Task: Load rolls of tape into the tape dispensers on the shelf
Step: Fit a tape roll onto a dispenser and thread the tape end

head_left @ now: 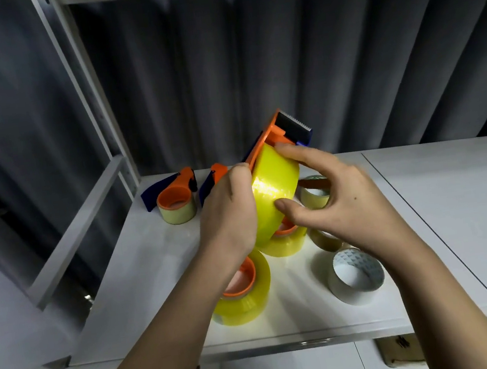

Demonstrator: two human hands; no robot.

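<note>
One orange plastic dispenser point(279, 135) with a serrated blade is held tilted above the white shelf point(445, 203). A glossy yellow roll point(274, 192) is seated in it. The dispenser is gripped by the left hand point(227, 214); the roll is pinched by the right hand point(332, 200), thumb and forefinger curled. Behind the held roll: two more dispensers, far-left one point(176, 196) loaded. Below it: two yellow rolls, orange-cored, front one point(245, 296). To its right, at least three pale rolls are seen.

On the white shelf point(163, 289), a loaded orange tape dispenser point(175, 198) lies far left; a clear patterned tape roll point(355, 276) sits right of a yellow tape roll with orange core point(245, 296).
</note>
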